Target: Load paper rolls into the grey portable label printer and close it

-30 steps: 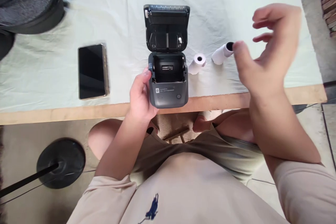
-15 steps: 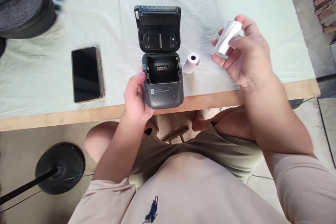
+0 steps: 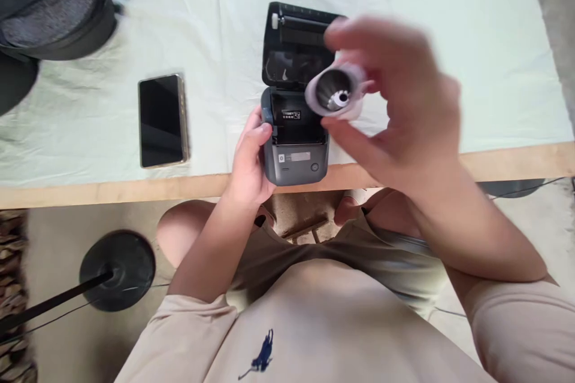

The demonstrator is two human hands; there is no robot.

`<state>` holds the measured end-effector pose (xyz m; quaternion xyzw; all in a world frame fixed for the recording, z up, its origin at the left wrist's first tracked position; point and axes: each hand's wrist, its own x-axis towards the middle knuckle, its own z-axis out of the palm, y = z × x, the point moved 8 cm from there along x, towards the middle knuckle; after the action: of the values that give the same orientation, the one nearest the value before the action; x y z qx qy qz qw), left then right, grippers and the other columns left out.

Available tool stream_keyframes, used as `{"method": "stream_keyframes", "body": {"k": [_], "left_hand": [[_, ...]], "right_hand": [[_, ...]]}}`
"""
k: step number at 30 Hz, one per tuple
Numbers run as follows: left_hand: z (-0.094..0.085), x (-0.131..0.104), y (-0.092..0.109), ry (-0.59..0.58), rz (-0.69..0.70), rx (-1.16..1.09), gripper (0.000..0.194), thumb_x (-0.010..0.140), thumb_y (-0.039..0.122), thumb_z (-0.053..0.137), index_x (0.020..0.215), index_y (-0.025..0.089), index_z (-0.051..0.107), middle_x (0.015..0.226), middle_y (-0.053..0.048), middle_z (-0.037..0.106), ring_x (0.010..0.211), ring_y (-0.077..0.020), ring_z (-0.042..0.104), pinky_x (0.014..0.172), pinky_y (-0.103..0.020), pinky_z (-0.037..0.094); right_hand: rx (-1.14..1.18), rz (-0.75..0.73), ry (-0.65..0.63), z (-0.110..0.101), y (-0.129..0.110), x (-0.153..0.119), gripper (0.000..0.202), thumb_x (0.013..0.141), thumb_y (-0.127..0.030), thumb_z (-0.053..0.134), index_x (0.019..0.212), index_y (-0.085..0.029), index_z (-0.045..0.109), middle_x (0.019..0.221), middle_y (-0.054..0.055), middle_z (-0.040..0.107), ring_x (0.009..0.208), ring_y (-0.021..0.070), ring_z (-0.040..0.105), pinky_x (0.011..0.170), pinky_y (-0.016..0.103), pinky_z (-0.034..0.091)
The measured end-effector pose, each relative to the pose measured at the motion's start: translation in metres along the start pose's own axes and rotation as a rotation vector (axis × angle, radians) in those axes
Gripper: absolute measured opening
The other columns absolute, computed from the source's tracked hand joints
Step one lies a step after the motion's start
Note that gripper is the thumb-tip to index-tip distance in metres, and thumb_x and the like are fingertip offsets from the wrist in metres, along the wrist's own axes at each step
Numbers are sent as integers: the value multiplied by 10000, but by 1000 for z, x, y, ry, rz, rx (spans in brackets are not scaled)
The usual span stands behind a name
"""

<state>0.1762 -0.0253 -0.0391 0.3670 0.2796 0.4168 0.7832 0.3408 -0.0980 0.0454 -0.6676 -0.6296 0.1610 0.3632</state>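
Note:
A dark grey label printer (image 3: 294, 170) stands at the table's front edge with its lid (image 3: 287, 60) tipped up. Its inner bay shows a small printed label. My left hand (image 3: 251, 158) grips the printer's left side, thumb at the upper edge and fingers behind. Over the printer's right side, my right hand (image 3: 395, 96) holds a hollow white paper roll (image 3: 357, 105) between thumb and fingers, its open end facing up toward me. Some fingers are blurred. A small pale ring with a dark centre shows inside the opening; whether it belongs to this roll I cannot tell.
A phone with a dark screen (image 3: 162, 121) lies left of the printer on the pale cloth (image 3: 215, 30). At the far left sits a black bag (image 3: 54, 18). The table has a wooden front edge (image 3: 112, 190). A round black stand base (image 3: 123, 269) is on the floor.
My right hand has moved left with the white roll, from the table's right side to over the printer, turning its end toward me. The other roll beside the printer is now largely covered.

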Motion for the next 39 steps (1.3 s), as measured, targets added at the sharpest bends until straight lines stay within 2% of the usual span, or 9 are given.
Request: {"method": "stream_keyframes", "body": {"k": [7,11,15,20,25,30,34,37,39], "left_hand": [[-2,-4,-1,15,-16,14,241,932,447,750,1070,250,728,1130,-59,823,1453,-346,694,1121,-402,628],[-2,-3,-2,7,-65,-48,250,924,406,731,1098,227,726,1132,-68,831,1386,-351,736,1094,-428,650],[-1,-4,-2,-2,-60,-105,257,928,359,716,1136,210,734,1103,-61,828,1355,-345,751,1090,-442,655],[1,-6,-3,-10,-37,-74,261,949,364,753,1172,230,752,1106,-40,815,1401,-332,720,1100,-407,639],[4,-3,-2,-68,-68,-144,187,953,379,731,1044,216,722,1085,-82,807,1298,-345,753,1028,-435,657],[-1,-3,-4,-23,-124,-84,391,779,322,911,1099,231,706,916,-6,758,898,-218,769,730,-311,600],[-3,-4,-5,-32,-124,-5,532,712,294,962,1155,247,671,919,21,770,785,-194,751,708,-312,598],[-5,-3,-6,-70,-117,40,623,691,342,985,1218,264,661,968,7,782,855,-228,781,762,-344,623],[-7,-2,-8,-80,-115,66,709,651,340,1000,1259,271,641,1007,-1,784,906,-249,791,798,-364,632]], "right_hand": [[-325,-207,37,30,-19,10,172,1063,-268,576,1121,-277,738,1002,13,830,874,231,755,921,411,525],[-420,-300,160,27,-29,3,289,1121,-257,541,906,-263,734,941,18,850,884,215,782,883,399,479],[-447,-300,156,29,-33,5,151,1052,-257,647,1065,-282,795,998,43,860,1028,288,774,870,421,492],[-470,-292,-4,31,-26,17,197,942,-173,684,1050,-266,820,953,39,859,881,286,730,703,397,465],[-360,-440,123,21,-45,3,237,1074,-215,605,944,-267,797,867,10,831,762,213,673,698,371,476],[-278,-523,149,24,-61,-16,204,1045,-158,680,893,-271,756,939,-14,860,782,192,683,741,375,507],[-66,-524,251,5,-54,-10,199,996,-252,772,833,-259,659,782,-21,769,709,170,662,702,354,505],[43,-386,494,-20,-29,2,141,936,-292,757,1027,-282,650,1037,34,759,1007,243,749,771,366,541],[100,-258,445,-18,-10,14,305,965,-286,674,1261,-316,606,1382,79,703,1299,292,726,915,417,589]]}}
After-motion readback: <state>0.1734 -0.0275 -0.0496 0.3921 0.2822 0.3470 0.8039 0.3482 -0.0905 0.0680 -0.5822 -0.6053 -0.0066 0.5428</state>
